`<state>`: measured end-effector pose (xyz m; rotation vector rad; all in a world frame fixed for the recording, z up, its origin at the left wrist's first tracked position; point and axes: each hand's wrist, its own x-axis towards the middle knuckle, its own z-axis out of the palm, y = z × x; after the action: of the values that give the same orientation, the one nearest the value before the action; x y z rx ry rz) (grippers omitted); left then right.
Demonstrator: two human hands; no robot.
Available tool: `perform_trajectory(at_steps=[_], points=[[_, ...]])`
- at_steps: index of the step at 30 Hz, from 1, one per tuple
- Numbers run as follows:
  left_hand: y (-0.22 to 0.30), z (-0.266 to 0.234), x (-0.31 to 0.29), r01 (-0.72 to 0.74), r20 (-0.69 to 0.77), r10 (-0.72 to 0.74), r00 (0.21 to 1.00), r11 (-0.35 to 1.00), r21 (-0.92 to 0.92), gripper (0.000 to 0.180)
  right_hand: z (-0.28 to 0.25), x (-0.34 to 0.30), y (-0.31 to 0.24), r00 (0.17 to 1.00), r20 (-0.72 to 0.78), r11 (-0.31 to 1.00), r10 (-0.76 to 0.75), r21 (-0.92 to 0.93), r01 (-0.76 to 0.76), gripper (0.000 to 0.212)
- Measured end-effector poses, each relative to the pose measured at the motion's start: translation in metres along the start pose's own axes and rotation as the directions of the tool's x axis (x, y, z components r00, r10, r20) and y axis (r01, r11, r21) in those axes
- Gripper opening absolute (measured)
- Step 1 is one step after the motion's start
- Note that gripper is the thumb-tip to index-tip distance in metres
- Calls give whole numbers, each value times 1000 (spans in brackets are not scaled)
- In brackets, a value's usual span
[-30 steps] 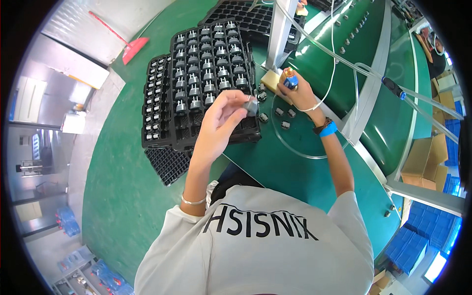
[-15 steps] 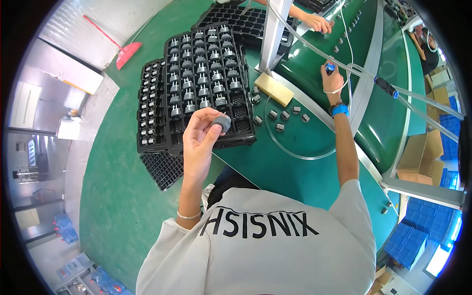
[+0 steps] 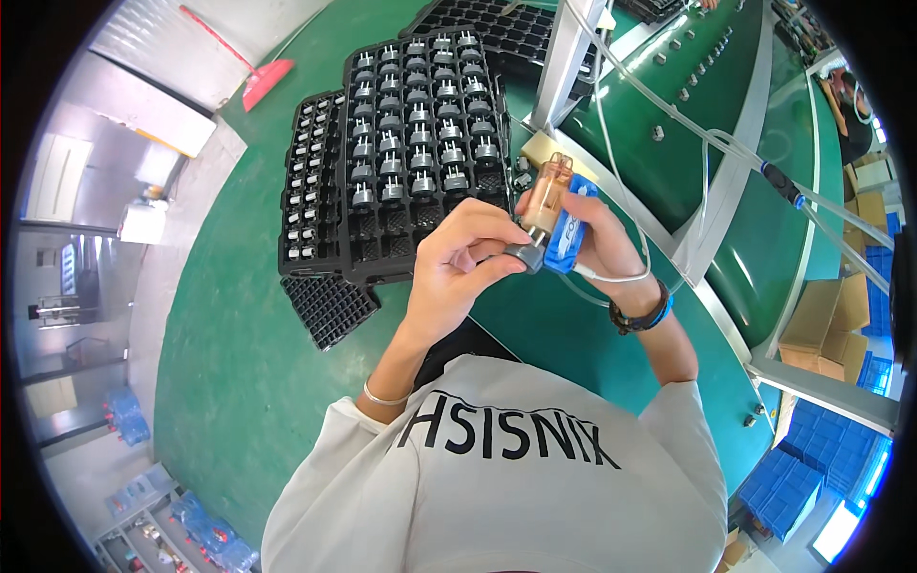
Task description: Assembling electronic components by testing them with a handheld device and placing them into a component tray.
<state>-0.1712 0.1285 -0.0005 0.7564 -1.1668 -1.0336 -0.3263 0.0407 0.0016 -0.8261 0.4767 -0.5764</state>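
Note:
My left hand pinches a dark grey round plug between thumb and fingertips. Wrapped round a blue hand tool with a see-through amber barrel is my right hand. Both hands are close together in front of me, and the tool's lower end is at the plug; whether they touch I cannot tell. Left of them lies a black tray with rows of similar plugs standing pins up. Its nearest cells hold no plugs. A pale yellow block is partly hidden behind the tool.
A second black tray of small parts lies farther left, above a gridded black sheet. A metal post and clear hoses stand to the right, before a green belt carrying small parts. Cardboard boxes are at far right.
My right hand has come back from the belt with the blue tool to my left hand. The plug has moved right, toward the tool. The other person's hand has withdrawn toward the top edge.

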Motion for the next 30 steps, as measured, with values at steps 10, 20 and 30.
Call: perform_trajectory(at_steps=[10,20,30], points=[[-7,2,-6,-47,-32,49,998,996,72,25,7,-11,3,1000,-10,995,-10,-100,9,39],[-7,-40,17,41,-104,179,978,323,945,26,-108,42,14,784,-110,437,-611,-873,218,34],[-18,-38,26,86,-112,111,988,216,973,17,-131,64,27,807,-35,202,-589,-974,105,45]])
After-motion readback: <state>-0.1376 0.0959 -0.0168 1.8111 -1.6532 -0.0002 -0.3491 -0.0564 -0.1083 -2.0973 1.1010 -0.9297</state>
